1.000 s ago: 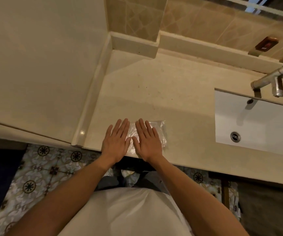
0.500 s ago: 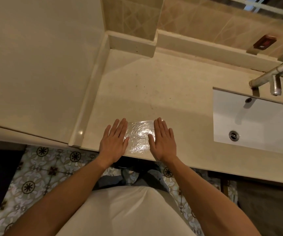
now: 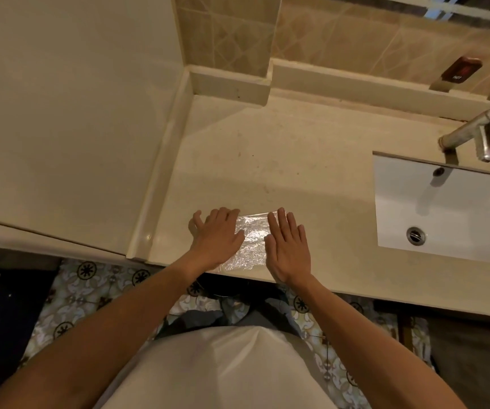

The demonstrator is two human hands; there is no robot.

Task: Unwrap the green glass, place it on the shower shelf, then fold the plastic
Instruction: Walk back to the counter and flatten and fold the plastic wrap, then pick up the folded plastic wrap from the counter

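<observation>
The fingers of the left hand lie spread and nearly straight, pressing down on the left part of the crinkled clear plastic sheet, while the fingers of the right hand are straight and close together, flat on its right part; neither hand curls round or pinches anything. The sheet lies flat on the pale cream stone bench, right at the near edge, showing as a shiny strip between the two hands, with its left and right margins hidden under the palms. As far as can be seen, the sheet's long side runs left to right along the bench edge, so each hand holds down one end and both are equally near. No green glass is in view, nor any shower shelf, so the person appears to be at the folding stage. A fold would likely call for one hand to lift its end and carry it across towards the other, which stays as the anchor. The white rectangular sink and the metal tap stand well apart to the right.
</observation>
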